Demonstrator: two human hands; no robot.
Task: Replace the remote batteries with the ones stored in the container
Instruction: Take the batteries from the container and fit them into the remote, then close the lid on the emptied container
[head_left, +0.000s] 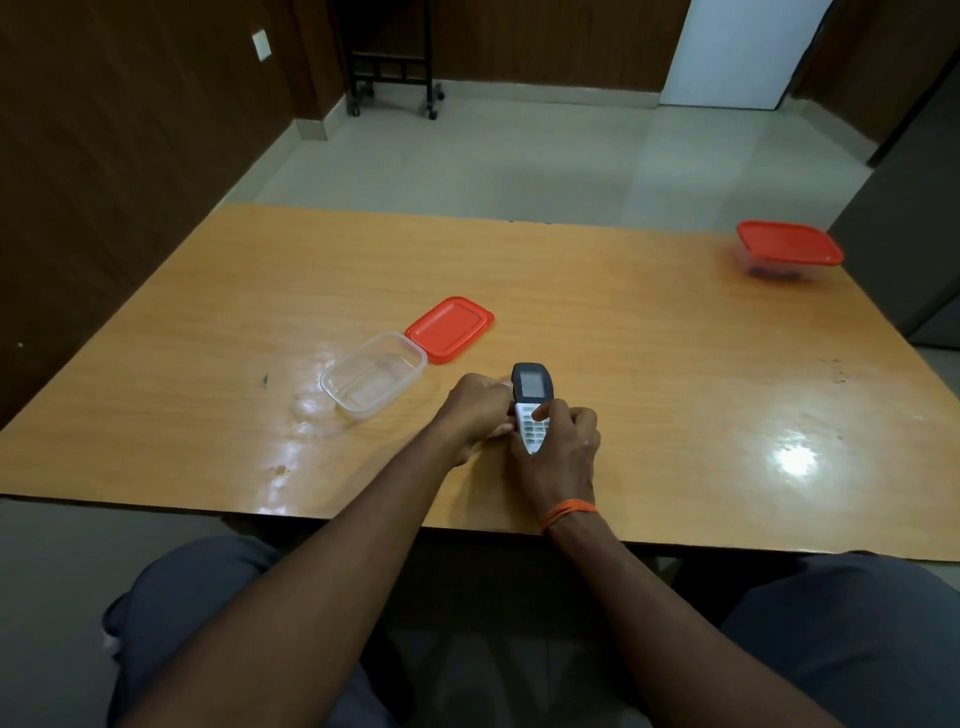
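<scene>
One grey-and-white plastic remote (531, 400), two hands, two clear rectangular plastic containers and two red rectangular plastic lids.

The left hand (478, 410) and right hand (563, 447) meet at the remote, held just above the near middle of the glossy orange-brown wooden table (649, 364). The right hand's fingers are curled round the remote's lower half, with the thumb pressed on the keypad. The left hand's fingers are curled against its left edge; exactly how they clasp it cannot be told. An orange thread band (569, 514) circles the right wrist.

The open container (332, 387) sits left of the hands. The loose red lid (449, 328) lies flat at its far right corner, touching or just beside it. The closed container (789, 252) stands well apart at the far right corner, its lid on; dark contents show through the wall, too blurred to tell.

Beyond the table lie pale floor tiles (519, 156), dark wood-panelled walls (104, 130), a black wheeled rack (395, 67) and a white panel (737, 52).

The remote has a dark grey rounded head with a pale screen and a white body with rows of small buttons. It points away from the person, face up.
</scene>
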